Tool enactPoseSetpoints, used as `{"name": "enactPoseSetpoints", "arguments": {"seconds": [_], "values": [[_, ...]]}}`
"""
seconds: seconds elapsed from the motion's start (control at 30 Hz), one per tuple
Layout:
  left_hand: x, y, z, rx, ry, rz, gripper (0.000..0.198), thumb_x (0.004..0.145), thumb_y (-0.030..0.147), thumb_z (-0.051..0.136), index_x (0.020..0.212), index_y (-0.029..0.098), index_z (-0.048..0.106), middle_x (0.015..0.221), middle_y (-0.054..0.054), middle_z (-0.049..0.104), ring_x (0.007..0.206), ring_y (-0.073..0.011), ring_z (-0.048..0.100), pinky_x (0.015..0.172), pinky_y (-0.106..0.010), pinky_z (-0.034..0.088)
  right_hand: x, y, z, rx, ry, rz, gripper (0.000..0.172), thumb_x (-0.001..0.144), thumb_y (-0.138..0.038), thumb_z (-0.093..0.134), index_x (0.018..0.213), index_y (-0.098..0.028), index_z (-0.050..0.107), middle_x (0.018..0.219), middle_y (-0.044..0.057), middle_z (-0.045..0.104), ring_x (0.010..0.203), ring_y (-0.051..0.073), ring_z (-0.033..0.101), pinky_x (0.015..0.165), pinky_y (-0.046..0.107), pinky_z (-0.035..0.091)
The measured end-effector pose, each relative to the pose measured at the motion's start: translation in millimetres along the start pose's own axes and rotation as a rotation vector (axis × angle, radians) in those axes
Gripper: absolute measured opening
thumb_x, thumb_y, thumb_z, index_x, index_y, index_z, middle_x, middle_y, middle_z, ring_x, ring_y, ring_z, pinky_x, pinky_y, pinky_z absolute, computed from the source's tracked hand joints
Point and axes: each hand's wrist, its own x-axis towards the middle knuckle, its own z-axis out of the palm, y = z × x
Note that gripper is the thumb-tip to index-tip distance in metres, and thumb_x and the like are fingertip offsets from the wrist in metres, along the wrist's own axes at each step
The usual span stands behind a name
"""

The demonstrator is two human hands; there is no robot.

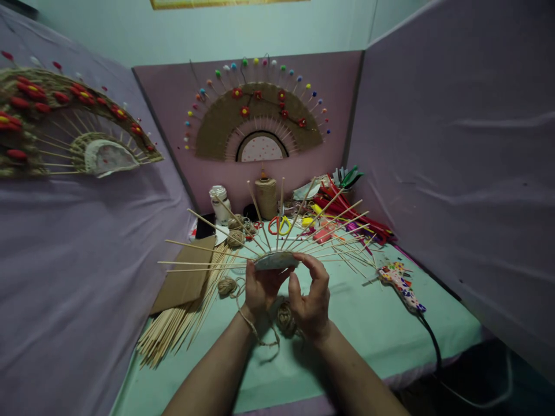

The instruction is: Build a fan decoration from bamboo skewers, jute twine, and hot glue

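A half-round pale base [276, 261] with thin wooden sticks fanned out from its curved edge hangs above the table, like a fan frame. My left hand [262, 284] is closed on the base from below at its left and middle. The fingers of my right hand [313, 294] are apart, with the index fingertip touching the base's right end and the thumb lower, off it. Jute twine [260, 338] trails by my left wrist. A ball of twine [286, 318] lies between my forearms, partly hidden by the right hand.
Bundled sticks [167, 335] and cardboard [186, 274] lie left. A patterned glue gun [401, 286] with a cord lies right. Behind stand a twine spool [266, 196], a jar [219, 205], scissors [280, 225] and red pipe cleaners [347, 208]. Finished fans [260, 121] hang on the panels.
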Motion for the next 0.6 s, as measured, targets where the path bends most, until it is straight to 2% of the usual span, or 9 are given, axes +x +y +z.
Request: {"name": "enactPoseSetpoints", "arguments": {"seconds": [0.27,0.43,0.6], "values": [[3.7,-3.4,-7.5,0.078,-0.018,0.031,0.056,0.082,0.065,0.054,0.096,0.015,0.074,0.098,-0.013,0.076,0.095,-0.0295,0.069,0.095,-0.044,0.048,4.1,0.1,-2.5,-0.085,-0.005,-0.037,0.051,0.087,-0.013,0.056,0.135,-0.022,0.041,0.117,0.011,0.06,0.111,0.025,0.058,0.093,0.052,0.051],[5.6,-6.7,-11.8,0.066,0.0,0.039,0.054,0.084,0.063,0.054,0.096,0.015,0.073,0.102,-0.013,0.075,0.103,-0.0304,0.067,0.101,-0.046,0.044,5.0,-3.2,-4.1,-0.037,0.015,-0.048,0.053,0.087,-0.011,0.055,0.136,-0.023,0.04,0.119,0.011,0.06,0.113,0.025,0.057,0.094,0.051,0.05],[6.1,-10.5,-16.8,0.065,0.006,0.055,0.051,0.075,0.063,0.066,0.095,0.017,0.074,0.102,-0.011,0.076,0.098,-0.0292,0.069,0.1,-0.046,0.045,3.9,-4.1,-4.5,-0.017,-0.005,-0.044,0.049,0.087,-0.011,0.055,0.133,-0.022,0.044,0.117,0.011,0.062,0.112,0.024,0.058,0.093,0.048,0.052]]}}
